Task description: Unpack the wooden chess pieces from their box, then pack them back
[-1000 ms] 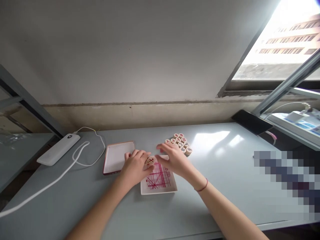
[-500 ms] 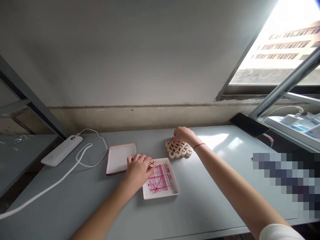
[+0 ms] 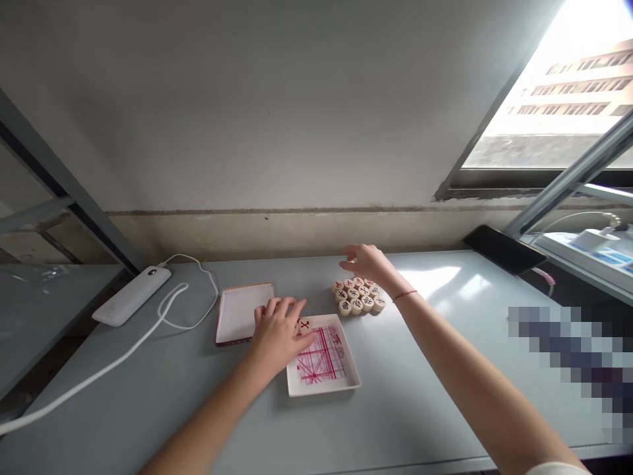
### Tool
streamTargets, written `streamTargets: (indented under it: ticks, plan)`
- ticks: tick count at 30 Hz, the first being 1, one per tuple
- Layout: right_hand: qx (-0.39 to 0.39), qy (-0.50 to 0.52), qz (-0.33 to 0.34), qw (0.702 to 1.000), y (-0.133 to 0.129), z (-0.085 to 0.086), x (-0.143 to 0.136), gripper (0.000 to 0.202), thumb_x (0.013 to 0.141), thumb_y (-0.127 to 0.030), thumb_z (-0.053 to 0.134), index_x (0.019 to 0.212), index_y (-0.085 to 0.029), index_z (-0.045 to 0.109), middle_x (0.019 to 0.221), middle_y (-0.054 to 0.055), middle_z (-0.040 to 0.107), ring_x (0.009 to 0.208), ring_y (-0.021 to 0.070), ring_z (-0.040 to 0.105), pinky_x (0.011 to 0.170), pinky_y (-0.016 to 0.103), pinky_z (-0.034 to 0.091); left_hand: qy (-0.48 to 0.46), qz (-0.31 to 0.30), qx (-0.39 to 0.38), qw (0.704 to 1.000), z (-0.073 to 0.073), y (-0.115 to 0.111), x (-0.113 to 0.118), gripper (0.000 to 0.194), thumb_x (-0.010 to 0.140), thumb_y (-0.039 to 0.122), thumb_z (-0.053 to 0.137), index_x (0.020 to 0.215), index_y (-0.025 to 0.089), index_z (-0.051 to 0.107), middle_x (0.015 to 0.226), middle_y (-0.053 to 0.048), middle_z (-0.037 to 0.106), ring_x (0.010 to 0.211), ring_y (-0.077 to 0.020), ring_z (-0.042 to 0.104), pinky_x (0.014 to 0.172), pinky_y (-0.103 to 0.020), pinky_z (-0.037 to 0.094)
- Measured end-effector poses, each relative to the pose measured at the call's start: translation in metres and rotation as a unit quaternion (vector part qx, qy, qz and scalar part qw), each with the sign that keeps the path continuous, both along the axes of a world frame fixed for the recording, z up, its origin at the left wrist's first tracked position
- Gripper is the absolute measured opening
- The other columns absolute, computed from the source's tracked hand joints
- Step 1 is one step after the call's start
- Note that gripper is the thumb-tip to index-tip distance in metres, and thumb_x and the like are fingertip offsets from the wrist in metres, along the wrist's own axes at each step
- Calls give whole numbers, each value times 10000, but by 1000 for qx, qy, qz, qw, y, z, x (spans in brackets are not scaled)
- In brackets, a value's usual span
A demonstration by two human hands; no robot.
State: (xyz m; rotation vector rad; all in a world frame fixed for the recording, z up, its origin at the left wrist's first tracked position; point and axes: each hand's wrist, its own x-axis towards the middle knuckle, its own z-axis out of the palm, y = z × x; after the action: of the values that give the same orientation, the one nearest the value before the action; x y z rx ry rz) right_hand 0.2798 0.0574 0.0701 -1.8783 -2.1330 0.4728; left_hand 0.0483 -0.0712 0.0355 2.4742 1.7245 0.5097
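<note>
My left hand (image 3: 279, 328) is over the upper left corner of a white square tray (image 3: 324, 390) with red lines printed inside. Its fingers are spread round a round wooden piece (image 3: 305, 324) with a red character, in the tray's corner; whether they grip it is unclear. My right hand (image 3: 364, 259), a thin red band on its wrist, hovers just behind several wooden pieces (image 3: 356, 305) packed in rows, black characters in front and red ones at the back. Its fingers are apart with nothing between them.
A shallow lid (image 3: 242, 313) lies left of the tray. Farther left are a white power bank (image 3: 132, 297) and a white cable (image 3: 119, 361). A black object (image 3: 502, 249) leans at the back right, near a metal frame and a window.
My right hand has lifted off the back of the wooden pieces and opened. My left fingers have spread wider around the piece in the tray corner. The view has shifted slightly.
</note>
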Motion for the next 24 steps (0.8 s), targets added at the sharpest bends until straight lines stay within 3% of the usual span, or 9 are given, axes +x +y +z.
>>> streamTargets:
  ticks: [2, 5, 9, 12, 18, 24]
  plan:
    - [0, 173, 22, 985, -23, 4, -7, 364, 770, -334, 623, 1093, -166, 630, 1016, 87, 691, 636, 150, 656, 541, 241, 494, -45, -17, 31, 998, 5, 4, 1, 529, 836, 473, 587, 1295, 226, 493, 1184, -101, 581, 1093, -280, 518, 881, -432, 419]
    - [-81, 371, 58, 923, -63, 3, -23, 366, 745, -383, 671, 1030, -160, 617, 936, 85, 695, 689, 168, 663, 495, 233, 513, -120, -66, 49, 989, 12, 10, 8, 497, 891, 437, 524, 1330, 214, 453, 1193, -100, 553, 1064, -238, 566, 889, -377, 468]
    - [-120, 502, 98, 851, -97, -10, -38, 363, 695, -421, 729, 924, -160, 623, 857, 57, 682, 742, 156, 651, 586, 246, 549, -169, -109, 31, 979, 16, 12, 19, 346, 930, 370, 474, 1240, 229, 535, 1110, -60, 583, 897, -185, 637, 771, -308, 526]
    - [-132, 545, 89, 823, -102, -21, -37, 389, 690, -463, 726, 921, -170, 618, 865, 50, 679, 777, 163, 660, 633, 268, 563, -187, -108, 20, 976, 14, 11, 22, 275, 924, 300, 490, 1179, 229, 565, 1061, -42, 601, 881, -176, 644, 759, -291, 529]
    - [-76, 569, 3, 819, -97, -30, -20, 382, 701, -479, 717, 924, -182, 627, 998, 73, 664, 744, 154, 658, 666, 298, 580, -185, -108, -39, 976, 8, 6, 16, 111, 869, 182, 532, 939, 219, 611, 1031, -21, 583, 731, -111, 619, 715, -257, 496]
    - [-44, 528, 30, 848, -98, -33, -13, 312, 729, -424, 699, 914, -178, 646, 996, 75, 643, 816, 179, 652, 726, 311, 571, -54, -132, -24, 990, 1, 3, 19, 89, 807, 128, 618, 783, 202, 575, 930, 13, 657, 940, -186, 586, 873, -391, 363]
